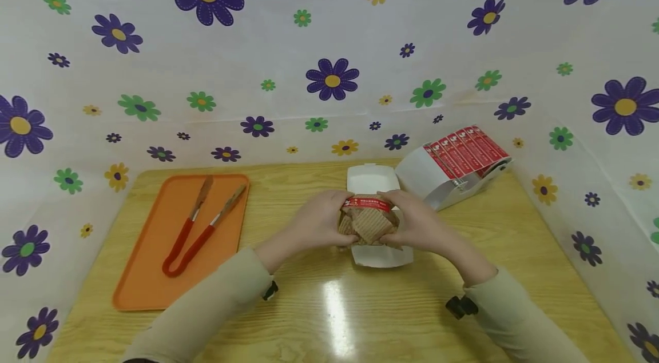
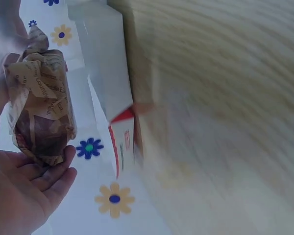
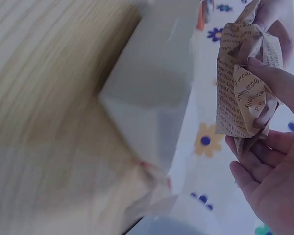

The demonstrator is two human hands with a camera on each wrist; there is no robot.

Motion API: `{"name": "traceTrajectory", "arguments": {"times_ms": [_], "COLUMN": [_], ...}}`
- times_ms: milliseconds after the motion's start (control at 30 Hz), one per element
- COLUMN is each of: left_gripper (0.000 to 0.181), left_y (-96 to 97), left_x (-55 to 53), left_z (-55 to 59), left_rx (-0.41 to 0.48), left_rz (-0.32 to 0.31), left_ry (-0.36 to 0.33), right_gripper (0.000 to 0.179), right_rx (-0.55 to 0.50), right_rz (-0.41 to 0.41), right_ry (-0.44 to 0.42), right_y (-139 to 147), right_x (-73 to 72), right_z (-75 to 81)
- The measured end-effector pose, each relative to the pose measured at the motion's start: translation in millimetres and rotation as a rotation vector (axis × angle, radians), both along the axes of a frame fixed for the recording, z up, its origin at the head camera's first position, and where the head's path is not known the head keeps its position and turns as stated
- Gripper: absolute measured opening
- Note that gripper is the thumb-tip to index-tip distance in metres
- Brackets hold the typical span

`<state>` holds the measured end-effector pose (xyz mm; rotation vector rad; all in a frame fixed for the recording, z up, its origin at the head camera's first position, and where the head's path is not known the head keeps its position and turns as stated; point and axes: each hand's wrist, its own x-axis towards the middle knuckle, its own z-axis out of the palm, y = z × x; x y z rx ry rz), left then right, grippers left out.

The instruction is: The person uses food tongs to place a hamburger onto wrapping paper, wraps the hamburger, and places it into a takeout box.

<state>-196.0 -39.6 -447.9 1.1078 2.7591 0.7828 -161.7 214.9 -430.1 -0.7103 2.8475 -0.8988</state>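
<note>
A round burger-shaped bundle (image 1: 368, 226) is wrapped in brown printed paper, with a red label strip across its far side. My left hand (image 1: 324, 217) grips its left side and my right hand (image 1: 412, 223) its right side, thumbs nearest me. Beneath the bundle, an open white clamshell box (image 1: 383, 257) lies on the table, its lid spread to the back. In the left wrist view the wrapped bundle (image 2: 41, 98) sits between thumb and fingers, raised above the box (image 2: 108, 63). Folded paper ends show on the bundle (image 3: 245, 93) in the right wrist view.
On the left lies an orange tray (image 1: 149, 271) bearing red-handled metal tongs (image 1: 190, 237). A white holder (image 1: 424, 171) with several red-and-white label strips (image 1: 465, 151) stands at the back right, close to the clamshell. Flower-patterned sheeting (image 1: 329, 31) encloses the back and sides of the wooden table (image 1: 288, 317).
</note>
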Motion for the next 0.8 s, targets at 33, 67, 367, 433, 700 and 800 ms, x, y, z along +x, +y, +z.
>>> {"name": "traceTrajectory", "arguments": {"times_ms": [33, 67, 367, 433, 700, 800], "left_gripper": [0.081, 0.08, 0.078, 0.083, 0.076, 0.073], "left_y": [4.8, 9.3, 31.4, 32.3, 30.4, 28.2], "left_x": [-0.3, -0.5, 5.3, 6.9, 11.5, 13.2], "left_z": [-2.3, -4.6, -23.3, -26.3, -31.2, -30.6], "left_rx": [-0.002, -0.008, -0.09, -0.116, -0.212, -0.234], "left_rz": [-0.001, 0.0, -0.005, 0.0, 0.012, 0.002], "left_ry": [-0.004, -0.008, -0.061, -0.071, 0.027, 0.042], "right_gripper": [0.082, 0.081, 0.083, 0.083, 0.082, 0.085], "right_rx": [-0.008, -0.016, 0.058, 0.075, 0.084, 0.094], "right_rz": [-0.001, -0.002, -0.007, 0.003, 0.045, 0.034], "right_ry": [-0.012, -0.022, -0.081, -0.078, 0.006, 0.032], "right_y": [4, 7, 28, 29, 25, 22], "right_x": [0.5, 1.0, 4.3, 3.9, 4.3, 7.4], "right_z": [-0.9, -2.0, -21.3, -28.5, -45.1, -47.1]}}
